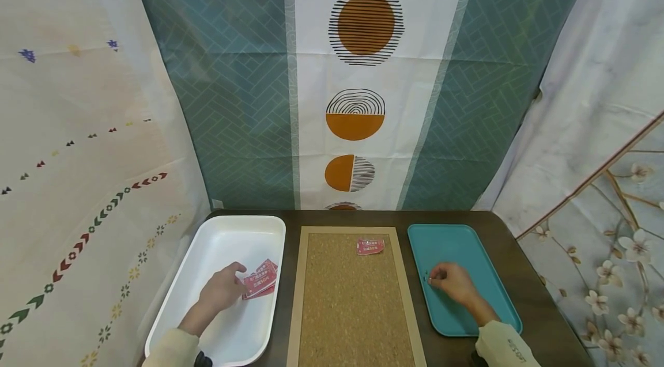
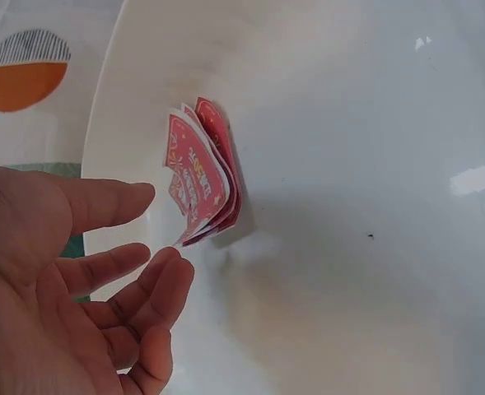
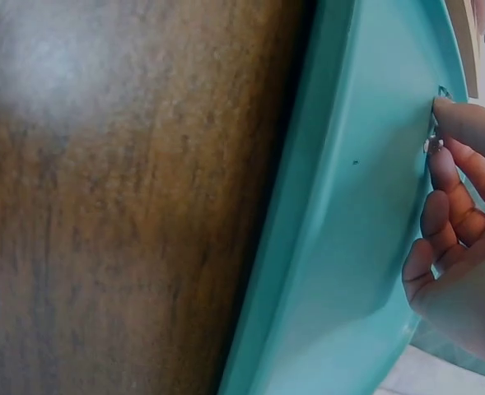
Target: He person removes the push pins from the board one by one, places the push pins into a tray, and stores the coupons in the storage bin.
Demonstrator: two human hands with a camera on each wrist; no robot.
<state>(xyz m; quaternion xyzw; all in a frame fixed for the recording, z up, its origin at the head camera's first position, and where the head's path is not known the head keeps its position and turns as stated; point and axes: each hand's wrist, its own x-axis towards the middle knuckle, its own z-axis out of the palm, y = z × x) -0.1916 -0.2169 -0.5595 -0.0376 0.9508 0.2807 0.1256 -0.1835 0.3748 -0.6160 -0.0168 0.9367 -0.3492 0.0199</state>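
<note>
Red printed paper coupons [image 1: 260, 279] lie in a loose, fanned stack by the right wall of the white tray [image 1: 236, 337]. My left hand [image 1: 222, 287] is over that tray beside them, its thumb and fingers apart. In the left wrist view the fingertips reach the lower edge of the coupons [image 2: 202, 177]; whether they touch is unclear. On the right, my right hand [image 1: 454, 282] is low over the teal tray [image 1: 479, 254]. Its thumb and index finger pinch a small, shiny clear pin [image 3: 434, 145], partly hidden by the fingertips.
A wood-framed cork board [image 1: 358, 303] lies between the trays, with one red coupon [image 1: 370, 246] near its top edge. All stand on a dark brown table [image 1: 524, 275]. Patterned cloths [image 1: 342, 79] hang behind and at both sides.
</note>
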